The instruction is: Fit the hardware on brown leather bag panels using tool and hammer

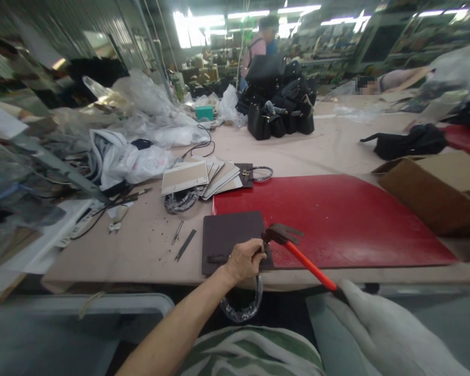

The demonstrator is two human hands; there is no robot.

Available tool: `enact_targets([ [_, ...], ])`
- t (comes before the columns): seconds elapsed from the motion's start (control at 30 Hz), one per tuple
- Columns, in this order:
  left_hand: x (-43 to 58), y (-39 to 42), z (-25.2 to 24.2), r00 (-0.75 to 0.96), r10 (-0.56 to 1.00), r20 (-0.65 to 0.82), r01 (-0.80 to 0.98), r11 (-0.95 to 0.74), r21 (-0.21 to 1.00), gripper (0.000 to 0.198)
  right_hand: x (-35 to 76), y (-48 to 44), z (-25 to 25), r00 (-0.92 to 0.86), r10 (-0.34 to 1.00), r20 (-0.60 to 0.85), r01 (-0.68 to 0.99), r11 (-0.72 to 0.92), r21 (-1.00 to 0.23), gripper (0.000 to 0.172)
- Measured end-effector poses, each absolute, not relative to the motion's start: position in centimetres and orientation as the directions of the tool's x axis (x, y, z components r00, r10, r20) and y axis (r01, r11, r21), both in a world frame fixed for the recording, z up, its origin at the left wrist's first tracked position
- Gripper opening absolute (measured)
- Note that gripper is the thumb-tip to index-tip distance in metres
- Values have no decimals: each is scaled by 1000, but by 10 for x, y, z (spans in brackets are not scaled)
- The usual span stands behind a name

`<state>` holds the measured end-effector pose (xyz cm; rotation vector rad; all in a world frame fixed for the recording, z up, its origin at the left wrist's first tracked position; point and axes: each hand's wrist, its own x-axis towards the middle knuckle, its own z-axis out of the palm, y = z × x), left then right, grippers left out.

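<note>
A dark brown bag panel [232, 230] lies at the table's front edge, partly on a red sheet. My left hand [243, 260] is closed in a pinch over the panel's right side, on a short metal piece [263, 247] mostly covered by the fingers. Below it, a plastic-wrapped loop handle [241, 315] hangs over the edge. In a white glove, my right hand [379, 326] grips a claw hammer [307, 261] by its orange shaft. The hammer's face is right beside my left fingertips; whether they touch I cannot tell.
The red sheet [348, 219] covers the table [141, 250] to the right. Left of the panel lie a metal rod [177, 233] and a flat strip [185, 245]. Behind are stacked panels [186, 178], black bags [278, 104] and a cardboard box [426, 193]. Other people are farther off.
</note>
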<state>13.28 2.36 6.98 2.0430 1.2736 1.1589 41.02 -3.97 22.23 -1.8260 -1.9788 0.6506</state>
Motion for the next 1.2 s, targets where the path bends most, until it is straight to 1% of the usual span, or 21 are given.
enact_targets([
  [0.07,133,24,69,216,886,411,495,-462,736,9,413,-35,210,-155,982,-108,857,79,-510,36],
  [0.2,134,23,70,203,893,401,510,-446,735,9,422,-17,194,-228,958,-177,810,86,-581,32],
  [0.3,134,23,72,210,898,386,522,-437,732,7,426,5,170,-163,947,-276,788,-43,-615,37],
  [0.37,134,24,73,215,900,380,526,-434,731,7,424,23,153,-97,940,-327,795,-124,-594,37],
  [0.4,134,24,73,218,901,375,530,-432,730,8,421,32,147,-69,950,-304,834,-112,-541,34],
  [0.47,132,25,73,225,905,362,542,-425,725,8,408,44,140,-68,986,-154,940,11,-341,29],
  [0.53,131,24,73,226,909,350,553,-416,722,7,387,45,139,-123,992,29,984,126,-127,33],
  [0.57,131,24,73,225,911,347,556,-412,722,6,374,41,139,-156,985,79,983,163,-90,35],
  [0.6,131,23,72,224,912,344,556,-410,723,6,359,33,139,-180,980,84,976,189,-107,36],
  [0.63,131,23,72,224,913,342,551,-408,728,5,344,24,138,-202,979,28,963,204,-176,34],
  [0.7,134,23,71,212,917,338,519,-399,756,4,314,4,130,-259,934,-247,919,159,-360,36],
  [0.73,135,24,71,188,924,332,487,-381,786,4,301,-6,124,-268,895,-356,900,100,-424,36],
  [0.77,136,25,72,144,938,316,435,-347,831,5,290,-15,118,-254,876,-411,884,38,-466,35],
  [0.87,128,33,78,-130,977,166,126,-150,981,16,273,-28,99,-217,875,-433,828,-70,-556,35],
  [0.93,108,37,86,-308,951,16,-100,-49,994,30,273,-30,92,-216,880,-422,777,-106,-620,38],
  [0.97,92,37,91,-366,930,-34,-151,-24,988,37,274,-30,90,-217,880,-422,746,-129,-654,39],
  [1.03,52,33,101,-432,901,-45,-70,16,997,43,278,-29,89,-212,881,-423,679,-179,-712,40],
  [1.1,4,24,110,-499,867,-12,182,119,976,41,280,-30,88,-197,886,-419,619,-219,-754,40],
  [1.13,-20,17,114,-526,850,19,353,197,915,38,280,-30,88,-188,891,-414,594,-233,-770,40],
  [1.17,-42,10,116,-557,828,61,517,288,806,37,279,-31,88,-178,895,-408,573,-243,-783,40],
  [1.2,-61,2,117,-577,813,76,642,393,659,35,278,-32,87,-166,900,-404,558,-252,-791,40],
])
